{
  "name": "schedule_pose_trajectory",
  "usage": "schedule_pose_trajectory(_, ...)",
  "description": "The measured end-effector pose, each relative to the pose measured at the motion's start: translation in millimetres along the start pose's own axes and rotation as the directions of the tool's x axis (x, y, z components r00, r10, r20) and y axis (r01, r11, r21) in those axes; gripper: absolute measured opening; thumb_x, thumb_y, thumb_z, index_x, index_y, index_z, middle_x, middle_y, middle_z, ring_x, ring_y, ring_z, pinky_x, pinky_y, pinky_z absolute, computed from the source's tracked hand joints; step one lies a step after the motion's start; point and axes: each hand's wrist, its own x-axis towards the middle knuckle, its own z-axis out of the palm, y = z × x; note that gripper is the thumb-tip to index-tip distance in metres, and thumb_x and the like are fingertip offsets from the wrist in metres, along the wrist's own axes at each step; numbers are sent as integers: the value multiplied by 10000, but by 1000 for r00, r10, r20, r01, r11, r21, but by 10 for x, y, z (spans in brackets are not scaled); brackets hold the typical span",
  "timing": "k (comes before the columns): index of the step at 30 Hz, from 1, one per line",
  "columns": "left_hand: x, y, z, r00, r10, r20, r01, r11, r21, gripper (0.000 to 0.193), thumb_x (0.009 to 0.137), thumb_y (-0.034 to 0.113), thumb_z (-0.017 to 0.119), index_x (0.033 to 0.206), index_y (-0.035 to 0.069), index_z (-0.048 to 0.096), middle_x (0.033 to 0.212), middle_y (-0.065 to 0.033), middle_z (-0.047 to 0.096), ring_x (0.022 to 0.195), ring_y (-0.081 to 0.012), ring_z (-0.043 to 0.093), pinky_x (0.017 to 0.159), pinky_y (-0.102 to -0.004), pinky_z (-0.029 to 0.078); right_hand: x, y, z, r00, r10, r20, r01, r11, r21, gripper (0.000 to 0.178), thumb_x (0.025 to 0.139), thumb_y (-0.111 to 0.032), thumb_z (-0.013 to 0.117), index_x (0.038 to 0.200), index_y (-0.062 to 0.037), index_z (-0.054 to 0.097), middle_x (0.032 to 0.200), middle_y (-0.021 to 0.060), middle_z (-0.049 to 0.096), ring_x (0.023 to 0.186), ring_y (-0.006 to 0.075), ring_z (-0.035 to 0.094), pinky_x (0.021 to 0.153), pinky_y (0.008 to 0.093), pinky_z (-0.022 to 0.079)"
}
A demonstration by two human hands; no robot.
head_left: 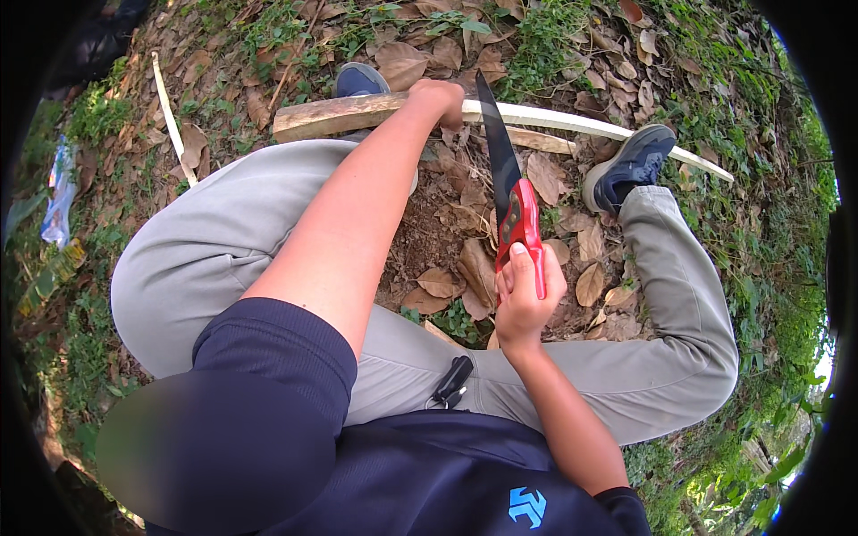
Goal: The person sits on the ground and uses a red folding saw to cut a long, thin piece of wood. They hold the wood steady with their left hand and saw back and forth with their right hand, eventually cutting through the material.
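Note:
A long wooden pole [335, 116] lies crosswise in front of me, thick and brownish at its left end and thin and pale towards the right. My left hand [438, 102] is closed around it near its middle. In my right hand [529, 299] is the red handle of a pruning saw [523, 219]. Its dark blade points away from me and crosses the pole just right of my left hand. Whether the teeth touch the wood, I cannot tell. Next to the pole, on its near side, a shorter wood piece [541, 140] shows in part.
My right shoe [639, 161] is against the pole's thin part; my left shoe [360, 79] is beyond its thick end. Dry leaves [436, 283] and green plants cover the soil. A pale stick [170, 116] and a clear plastic bag [61, 192] lie to the left. A black object [453, 381] rests at my lap.

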Motion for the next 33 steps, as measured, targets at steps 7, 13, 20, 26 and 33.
schedule_pose_trajectory(7, 23, -8, -31, 997, 9, 72, -10, 1000, 2, 387, 747, 260, 777, 1098, 99, 760, 994, -73, 766, 936, -238, 733, 843, -369, 559, 598, -121, 190, 1000, -13, -6, 13, 999, 43, 211, 973, -116, 618, 794, -66, 519, 630, -47, 474, 491, 35, 391, 440, 230, 297)
schedule_pose_trajectory(13, -21, -9, -16, 999, -1, 50, 2, 1000, -6, 349, 735, 271, 787, 1043, 107, 778, 986, -68, 767, 932, -235, 734, 844, -366, 558, 402, -29, 92, 1000, 15, 17, -17, 988, 156, 206, 982, -104, 610, 805, -72, 508, 625, -57, 451, 485, 20, 371, 435, 218, 275)
schedule_pose_trajectory(20, 24, -37, -1, 999, 40, 14, -40, 999, -6, 406, 748, 326, 794, 1061, 68, 766, 1015, -109, 765, 948, -256, 737, 837, -384, 572, 455, 89, 186, 998, -59, -10, 59, 998, 7, 226, 994, -117, 594, 792, -92, 496, 612, -53, 416, 485, 29, 336, 435, 225, 264)
schedule_pose_trajectory(26, 18, -12, -3, 999, 48, 22, -48, 999, 6, 456, 748, 345, 803, 1082, 38, 756, 1041, -138, 761, 968, -273, 735, 845, -398, 577, 565, 164, 290, 990, -129, -49, 119, 976, -181, 222, 959, -127, 615, 783, -8, 552, 617, 19, 471, 565, 108, 387, 529, 328, 334)
schedule_pose_trajectory(33, 56, -52, 23, 999, 33, 13, -33, 999, -16, 434, 740, 329, 803, 1081, 62, 762, 1049, -134, 761, 957, -272, 739, 837, -397, 579, 512, 323, 277, 984, -173, -40, 159, 962, -223, 214, 958, -116, 616, 783, -9, 555, 597, 6, 454, 557, 100, 386, 520, 319, 330)
